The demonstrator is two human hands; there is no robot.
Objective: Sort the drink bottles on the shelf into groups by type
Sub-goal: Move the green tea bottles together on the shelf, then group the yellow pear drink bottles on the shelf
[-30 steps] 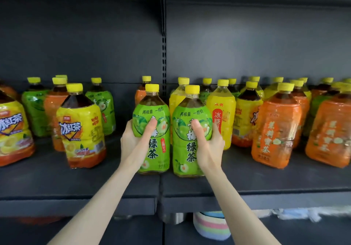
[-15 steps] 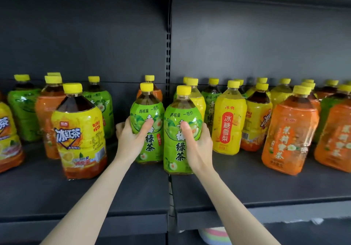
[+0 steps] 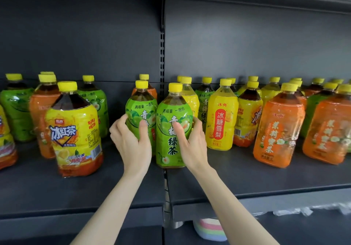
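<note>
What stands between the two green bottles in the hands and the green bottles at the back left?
A yellow bottle and an orange bottle stand in front of the back green bottles. Between the held green bottles and the nearer back one, only bare shelf shows.

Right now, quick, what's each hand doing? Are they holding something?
Left hand: closed, gripping the left green tea bottle.
Right hand: closed, gripping the right green tea bottle.
</note>
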